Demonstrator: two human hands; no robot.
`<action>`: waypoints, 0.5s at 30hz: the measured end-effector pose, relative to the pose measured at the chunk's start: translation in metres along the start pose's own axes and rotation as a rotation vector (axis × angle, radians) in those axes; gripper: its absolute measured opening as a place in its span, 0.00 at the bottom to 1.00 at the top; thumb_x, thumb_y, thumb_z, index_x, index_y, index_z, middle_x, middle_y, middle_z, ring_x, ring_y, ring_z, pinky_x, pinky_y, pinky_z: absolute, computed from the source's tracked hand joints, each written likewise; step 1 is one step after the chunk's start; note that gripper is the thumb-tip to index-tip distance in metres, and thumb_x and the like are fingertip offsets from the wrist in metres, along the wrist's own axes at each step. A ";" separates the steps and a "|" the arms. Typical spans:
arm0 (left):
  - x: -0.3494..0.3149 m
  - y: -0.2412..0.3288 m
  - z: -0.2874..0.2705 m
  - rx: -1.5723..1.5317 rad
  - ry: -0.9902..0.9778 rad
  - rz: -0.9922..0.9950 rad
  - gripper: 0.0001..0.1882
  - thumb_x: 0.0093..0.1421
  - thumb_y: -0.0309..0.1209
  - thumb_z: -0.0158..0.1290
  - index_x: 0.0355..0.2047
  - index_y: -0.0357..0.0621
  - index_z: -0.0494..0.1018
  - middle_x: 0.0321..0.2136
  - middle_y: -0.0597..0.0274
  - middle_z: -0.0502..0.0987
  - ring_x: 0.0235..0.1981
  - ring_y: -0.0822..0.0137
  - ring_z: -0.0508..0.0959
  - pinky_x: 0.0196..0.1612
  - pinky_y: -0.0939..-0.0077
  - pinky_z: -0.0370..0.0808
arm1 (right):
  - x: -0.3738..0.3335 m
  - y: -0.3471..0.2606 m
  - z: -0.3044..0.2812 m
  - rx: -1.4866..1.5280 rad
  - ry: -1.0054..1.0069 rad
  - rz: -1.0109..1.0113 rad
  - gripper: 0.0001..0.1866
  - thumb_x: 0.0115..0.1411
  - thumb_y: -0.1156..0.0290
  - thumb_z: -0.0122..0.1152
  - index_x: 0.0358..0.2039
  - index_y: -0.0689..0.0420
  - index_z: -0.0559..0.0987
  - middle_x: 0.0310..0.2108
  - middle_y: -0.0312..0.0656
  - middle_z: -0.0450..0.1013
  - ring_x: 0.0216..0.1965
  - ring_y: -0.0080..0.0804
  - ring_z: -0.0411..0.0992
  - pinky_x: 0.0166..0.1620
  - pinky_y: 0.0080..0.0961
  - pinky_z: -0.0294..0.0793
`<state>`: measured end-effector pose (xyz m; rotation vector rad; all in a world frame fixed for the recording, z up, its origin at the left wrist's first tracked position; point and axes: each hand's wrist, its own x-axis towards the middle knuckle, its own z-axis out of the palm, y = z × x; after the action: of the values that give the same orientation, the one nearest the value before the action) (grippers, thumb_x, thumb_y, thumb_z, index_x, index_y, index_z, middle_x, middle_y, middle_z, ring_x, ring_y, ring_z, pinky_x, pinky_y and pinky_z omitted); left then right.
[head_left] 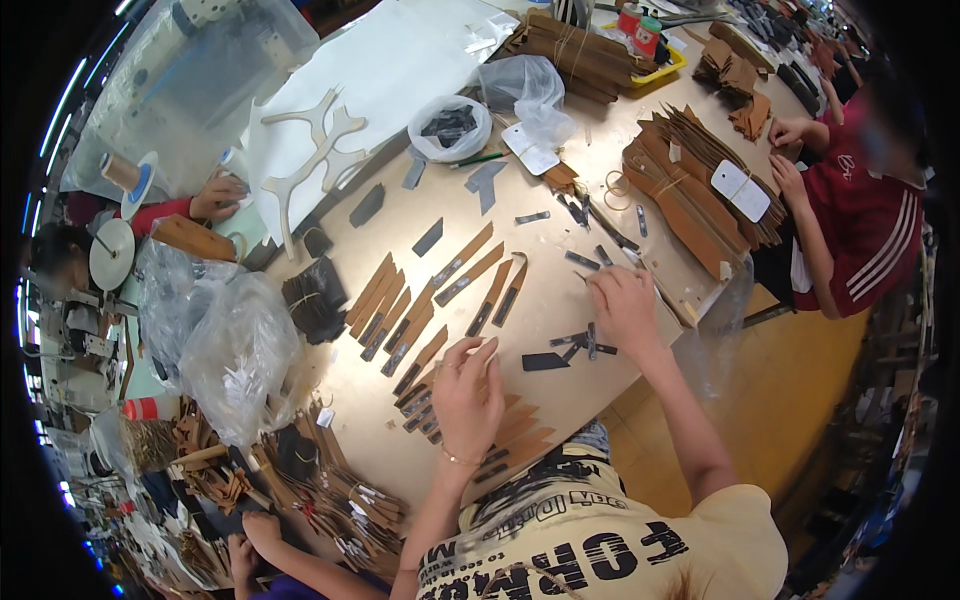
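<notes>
My left hand (468, 400) is over the lower rows of brown leather strips (425, 357), its fingers curled in. Anything between those fingertips is hidden. On the right side of the table, my right hand (628, 312) has its thumb and fingers pinched together beside small dark strips (583, 261). What the pinch holds is too small to make out. Several leather strips lie side by side with dark pieces along their ends. Below my right hand are a dark angled piece (545, 361) and a small heap of narrow dark strips (572, 350).
Bundled brown leather pieces (690, 190) lie at the right, near a person in a red shirt (860, 215). A bag of dark scraps (450, 128) stands at the back. To the left are a black bundle (314, 298) and clear plastic bags (235, 340). Other people's hands work around the table.
</notes>
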<state>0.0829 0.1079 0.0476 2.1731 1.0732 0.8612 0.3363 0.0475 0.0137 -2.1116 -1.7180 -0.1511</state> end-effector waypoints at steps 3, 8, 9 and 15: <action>0.001 -0.003 0.029 0.068 -0.190 0.074 0.13 0.61 0.28 0.57 0.46 0.45 0.79 0.46 0.55 0.77 0.41 0.59 0.79 0.44 0.63 0.73 | 0.007 0.000 -0.001 0.086 0.064 0.033 0.09 0.62 0.68 0.63 0.42 0.54 0.81 0.40 0.38 0.75 0.45 0.34 0.73 0.52 0.36 0.64; 0.006 -0.011 0.092 0.410 -0.348 0.475 0.15 0.60 0.29 0.52 0.47 0.43 0.77 0.45 0.57 0.77 0.45 0.63 0.77 0.49 0.64 0.71 | 0.001 -0.001 -0.013 0.124 0.059 0.023 0.14 0.61 0.68 0.65 0.47 0.52 0.80 0.41 0.38 0.76 0.45 0.35 0.73 0.52 0.36 0.63; 0.007 -0.014 0.098 0.467 -0.371 0.510 0.16 0.59 0.29 0.51 0.47 0.42 0.77 0.45 0.58 0.77 0.46 0.63 0.77 0.50 0.64 0.70 | -0.005 -0.001 -0.018 0.137 0.060 0.041 0.14 0.61 0.69 0.65 0.47 0.52 0.80 0.41 0.38 0.76 0.45 0.35 0.73 0.52 0.36 0.63; 0.014 -0.026 0.097 0.334 -0.494 0.401 0.14 0.59 0.29 0.51 0.44 0.38 0.77 0.44 0.59 0.77 0.45 0.64 0.77 0.49 0.63 0.71 | -0.023 -0.006 -0.032 0.319 0.038 0.255 0.13 0.60 0.71 0.65 0.46 0.56 0.81 0.39 0.39 0.78 0.39 0.34 0.76 0.51 0.33 0.64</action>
<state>0.1496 0.1138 -0.0287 2.7400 0.5706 0.2689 0.3306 0.0153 0.0360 -2.0464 -1.3334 0.1470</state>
